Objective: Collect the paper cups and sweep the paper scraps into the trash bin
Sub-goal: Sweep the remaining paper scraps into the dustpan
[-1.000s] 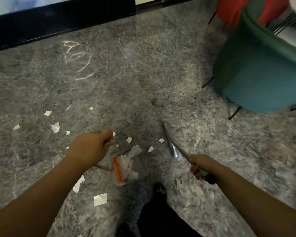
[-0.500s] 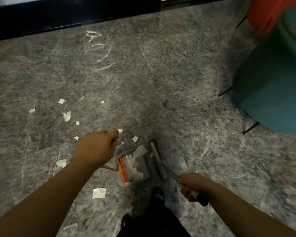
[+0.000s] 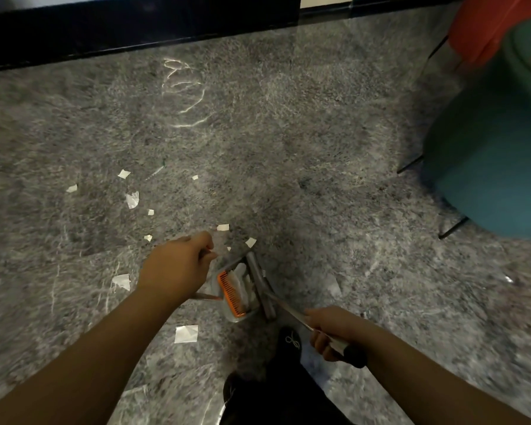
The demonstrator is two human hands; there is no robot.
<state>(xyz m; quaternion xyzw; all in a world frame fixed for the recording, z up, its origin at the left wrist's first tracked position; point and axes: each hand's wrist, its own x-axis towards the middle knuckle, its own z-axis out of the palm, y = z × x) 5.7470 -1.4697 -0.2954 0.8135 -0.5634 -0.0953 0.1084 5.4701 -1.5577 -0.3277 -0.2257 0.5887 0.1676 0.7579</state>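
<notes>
Left hand (image 3: 178,268) grips dustpan (image 3: 236,294); right hand (image 3: 334,331) grips broom (image 3: 262,286)

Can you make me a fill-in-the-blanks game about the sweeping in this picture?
1. The comb strip inside the dustpan is colored ____.
2. The broom handle is held by the ____ hand.
3. The left hand grips the handle of the ____.
4. The paper scraps lie on the ____.

Missing words: orange; right; dustpan; floor
</notes>
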